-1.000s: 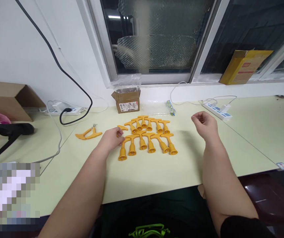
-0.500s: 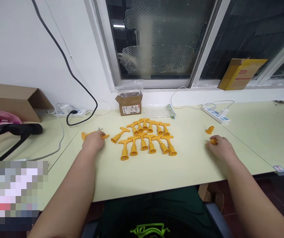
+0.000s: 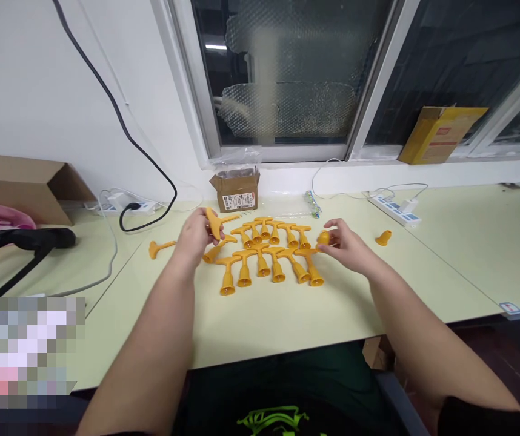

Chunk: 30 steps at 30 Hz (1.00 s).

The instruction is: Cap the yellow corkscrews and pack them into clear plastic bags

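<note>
My left hand (image 3: 197,233) is closed on a yellow T-handled corkscrew (image 3: 215,223), its threaded shaft pointing right. In my right hand (image 3: 348,243), thumb and fingers pinch a yellow bell-shaped cup (image 3: 323,238). Between and below the hands lie two rows of yellow T-handles joined to such cups, one of them a front piece (image 3: 244,269). A separate T-handled piece (image 3: 160,247) rests on the table left of my left hand. Another loose cup (image 3: 383,237) sits to the right of my right hand.
A small open carton (image 3: 237,192) and a clear plastic bag (image 3: 285,206) stand by the wall. Power strips lie left (image 3: 139,208) and right (image 3: 395,209), with cables. A black strap-like object (image 3: 23,242) is at far left; the pale table (image 3: 264,327) spans the view.
My left hand has lifted a T-handled corkscrew and moved right and up. My right hand has picked up a cup and carried it left, toward the rows.
</note>
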Available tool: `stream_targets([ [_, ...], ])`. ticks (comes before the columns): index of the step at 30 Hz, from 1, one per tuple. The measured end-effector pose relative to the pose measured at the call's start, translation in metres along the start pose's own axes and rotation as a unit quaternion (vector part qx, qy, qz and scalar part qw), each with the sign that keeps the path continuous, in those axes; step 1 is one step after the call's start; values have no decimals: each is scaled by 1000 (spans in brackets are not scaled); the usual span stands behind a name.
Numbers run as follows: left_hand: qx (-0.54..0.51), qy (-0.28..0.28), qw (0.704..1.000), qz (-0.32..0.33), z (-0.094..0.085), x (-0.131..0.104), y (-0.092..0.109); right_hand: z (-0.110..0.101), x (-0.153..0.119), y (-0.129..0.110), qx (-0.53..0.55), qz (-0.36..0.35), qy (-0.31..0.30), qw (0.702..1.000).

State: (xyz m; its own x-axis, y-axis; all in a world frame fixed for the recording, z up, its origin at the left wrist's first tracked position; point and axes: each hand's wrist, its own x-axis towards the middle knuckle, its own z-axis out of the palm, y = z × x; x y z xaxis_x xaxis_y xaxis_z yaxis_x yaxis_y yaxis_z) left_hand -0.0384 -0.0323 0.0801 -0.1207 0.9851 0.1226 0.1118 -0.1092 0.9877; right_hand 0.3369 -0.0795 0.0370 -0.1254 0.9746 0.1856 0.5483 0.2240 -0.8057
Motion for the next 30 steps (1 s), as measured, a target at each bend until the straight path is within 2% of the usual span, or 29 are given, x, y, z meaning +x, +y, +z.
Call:
stream_targets([
  [3,-134,-59,987,-66,33,-5,-19,27,20,-24,-28,-62,-6,998],
  [5,-175,-68,978,-91,46,-9,-35,42,28,-30,-35,-97,-9,995],
  [9,-182,-63,976,-100,53,-14,-57,69,33,-20,69,-108,14,992],
  [13,-148,-72,982,-97,53,-16,-62,87,32,0,169,-120,24,978],
  [19,-104,-115,986,-61,66,-26,-60,91,34,8,224,-144,10,964],
  [24,-82,-181,980,-32,80,-36,-58,92,31,2,167,-176,5,970],
  [27,-27,-180,983,33,82,-40,-55,92,29,-2,157,-176,16,972],
  [30,-20,-199,975,100,80,-43,-52,92,27,-6,220,-115,-26,968],
])
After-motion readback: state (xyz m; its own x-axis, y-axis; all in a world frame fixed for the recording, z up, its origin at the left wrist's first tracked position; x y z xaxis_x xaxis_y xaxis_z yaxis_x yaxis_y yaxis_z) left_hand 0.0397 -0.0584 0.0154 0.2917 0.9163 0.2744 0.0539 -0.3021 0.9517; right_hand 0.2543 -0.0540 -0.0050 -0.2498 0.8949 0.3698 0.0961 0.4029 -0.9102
